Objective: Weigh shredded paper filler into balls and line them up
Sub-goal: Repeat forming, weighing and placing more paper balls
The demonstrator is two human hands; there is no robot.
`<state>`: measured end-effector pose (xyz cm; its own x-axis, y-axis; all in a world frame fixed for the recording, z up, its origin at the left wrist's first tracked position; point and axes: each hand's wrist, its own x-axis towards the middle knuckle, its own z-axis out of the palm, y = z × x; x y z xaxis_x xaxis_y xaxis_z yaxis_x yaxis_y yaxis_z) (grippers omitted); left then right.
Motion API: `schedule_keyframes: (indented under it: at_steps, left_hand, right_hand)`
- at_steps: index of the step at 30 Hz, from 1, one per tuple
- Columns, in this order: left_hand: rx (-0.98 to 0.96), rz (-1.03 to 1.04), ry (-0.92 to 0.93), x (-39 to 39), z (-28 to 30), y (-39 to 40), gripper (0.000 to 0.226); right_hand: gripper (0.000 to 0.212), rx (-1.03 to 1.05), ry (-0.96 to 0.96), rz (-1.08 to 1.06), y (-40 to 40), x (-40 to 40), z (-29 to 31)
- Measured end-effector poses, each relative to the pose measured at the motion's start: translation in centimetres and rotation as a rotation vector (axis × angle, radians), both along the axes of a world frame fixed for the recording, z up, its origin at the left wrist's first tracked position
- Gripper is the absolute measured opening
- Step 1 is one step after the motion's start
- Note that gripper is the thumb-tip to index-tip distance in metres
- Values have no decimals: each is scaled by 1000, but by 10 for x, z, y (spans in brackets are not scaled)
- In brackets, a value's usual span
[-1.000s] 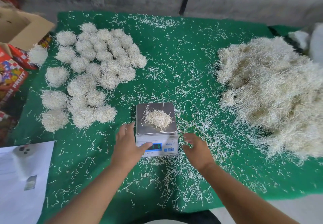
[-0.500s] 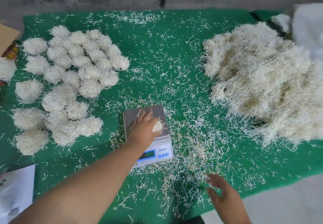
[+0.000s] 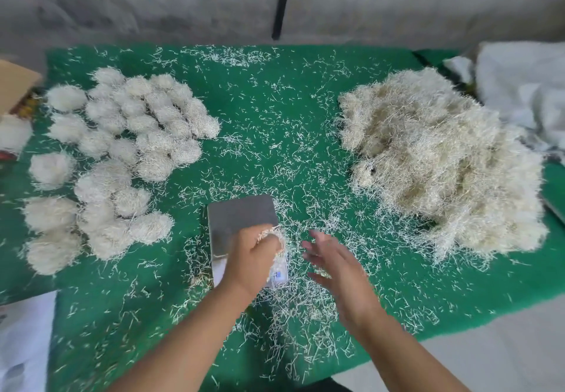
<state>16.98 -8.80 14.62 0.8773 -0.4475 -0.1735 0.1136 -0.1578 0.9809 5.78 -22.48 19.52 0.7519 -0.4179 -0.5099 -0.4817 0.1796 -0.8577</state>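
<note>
Two hands: left [image 3: 249, 255] grips shreds [image 3: 272, 235], hiding the scale [image 3: 241, 219] display; right [image 3: 333, 257] spread, blurred.

No legible text anywhere. The scale [image 3: 241, 223] front panel is mostly covered by the left hand [image 3: 253, 257]; only blurred blue buttons show, no digits or brand. Box at far left: print too blurred.

Left hand [image 3: 250, 257] grips a wad of shredded paper [image 3: 272, 234] over the near right corner of the scale [image 3: 241, 223]. Right hand [image 3: 333, 257] just beside it, fingers spread, blurred. Finished balls [image 3: 122, 153] lie left of both; loose pile [image 3: 434, 159] right.
</note>
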Motion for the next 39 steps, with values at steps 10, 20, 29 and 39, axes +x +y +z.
schedule_keyframes:
  at_steps: [10, 20, 29, 39]
  left_hand:
    - [-122, 278, -28, -31, 80, 7, 44]
    - [356, 352, -351, -65, 107, -23, 36]
    - [604, 337, -619, -88, 118, -64, 55]
    - [52, 162, -455, -122, 142, -86, 43]
  right_hand:
    - [70, 572, -131, 136, 43, 46, 68]
    - [69, 730, -98, 97, 28, 26, 83]
    - [62, 811, -154, 51, -10, -7, 96]
    - [14, 846, -365, -31, -34, -9, 109]
